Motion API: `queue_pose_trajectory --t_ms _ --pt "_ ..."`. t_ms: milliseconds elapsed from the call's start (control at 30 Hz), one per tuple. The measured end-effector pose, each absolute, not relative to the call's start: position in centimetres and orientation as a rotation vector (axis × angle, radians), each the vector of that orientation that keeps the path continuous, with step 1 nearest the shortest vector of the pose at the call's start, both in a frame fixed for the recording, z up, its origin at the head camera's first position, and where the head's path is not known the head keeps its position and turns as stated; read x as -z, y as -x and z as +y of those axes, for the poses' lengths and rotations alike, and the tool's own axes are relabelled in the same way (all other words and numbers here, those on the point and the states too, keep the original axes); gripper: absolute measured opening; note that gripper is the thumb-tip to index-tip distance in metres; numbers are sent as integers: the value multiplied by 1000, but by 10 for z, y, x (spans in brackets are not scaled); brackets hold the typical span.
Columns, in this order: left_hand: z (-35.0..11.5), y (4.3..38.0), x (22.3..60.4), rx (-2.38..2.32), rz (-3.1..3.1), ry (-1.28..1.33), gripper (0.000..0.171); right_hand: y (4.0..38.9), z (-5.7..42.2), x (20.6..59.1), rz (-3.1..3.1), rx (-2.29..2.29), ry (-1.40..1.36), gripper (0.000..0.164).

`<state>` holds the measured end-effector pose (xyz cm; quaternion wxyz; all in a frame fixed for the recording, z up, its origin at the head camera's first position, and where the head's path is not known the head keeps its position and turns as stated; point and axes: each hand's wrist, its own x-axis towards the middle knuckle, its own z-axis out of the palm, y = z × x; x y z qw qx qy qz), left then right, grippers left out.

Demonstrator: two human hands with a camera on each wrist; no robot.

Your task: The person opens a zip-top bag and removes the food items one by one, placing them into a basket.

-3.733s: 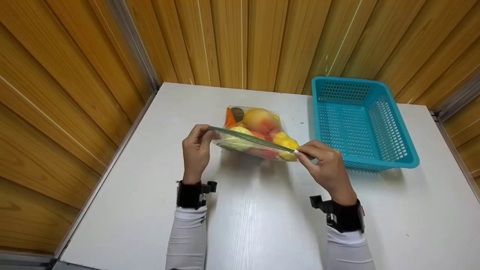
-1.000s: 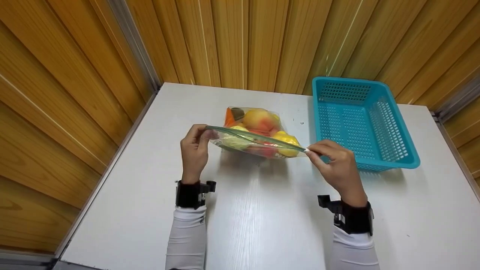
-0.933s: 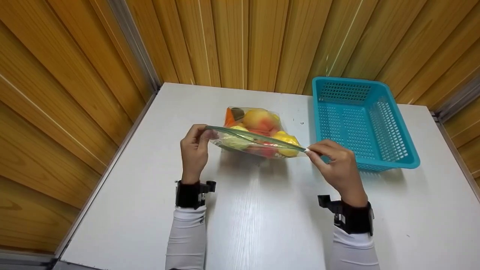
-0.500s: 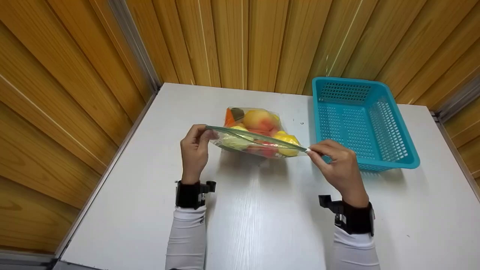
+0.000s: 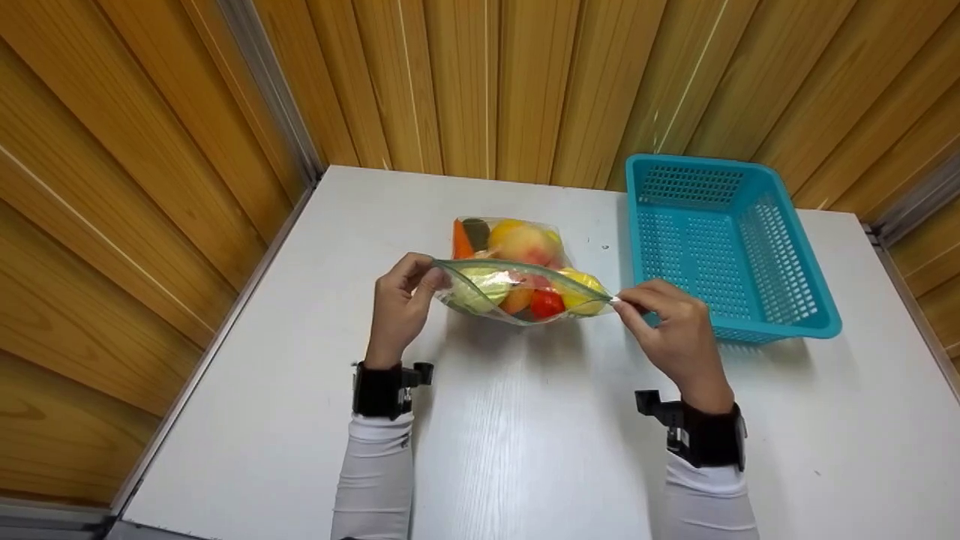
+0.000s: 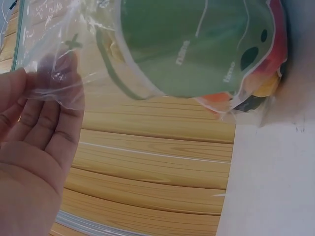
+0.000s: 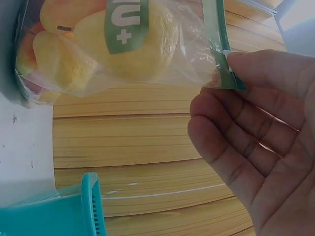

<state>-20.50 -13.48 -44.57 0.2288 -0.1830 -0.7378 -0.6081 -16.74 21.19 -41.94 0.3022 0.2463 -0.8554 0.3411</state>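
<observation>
A clear zip bag (image 5: 480, 289) with a green zip strip stands on the table, packed with fruit and vegetables. Its mouth gapes between the two hands. Inside show a red tomato-like piece (image 5: 547, 304), a yellow lumpy piece (image 5: 581, 289), a peach-coloured fruit (image 5: 529, 244) and an orange carrot-like piece (image 5: 461, 240). My left hand (image 5: 401, 307) pinches the left corner of the mouth, thumb toward me. At the right end of the strip, my right hand (image 5: 667, 322) pinches the zip by a small white slider (image 7: 227, 53). Green printing covers the bag's side in the left wrist view.
A turquoise perforated basket (image 5: 817, 300) stands at the back right of the white table (image 5: 300, 420), just beyond the right hand. Wood-patterned panels (image 5: 480, 90) rise behind the table and along its left side.
The right hand has shifted right with the strip's end since the earliest frame. In the last half second, the left hand has come rightward and the bag's mouth has spread wider.
</observation>
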Motion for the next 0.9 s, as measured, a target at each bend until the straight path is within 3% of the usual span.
queue_pose_trajectory --t_ms 400,900 --pt "-129 203 444 1697 -2058 602 7 168 205 422 -2292 -947 -684 11" --pt "-114 204 447 1732 -2072 713 10 164 207 420 -2680 -945 -708 5"
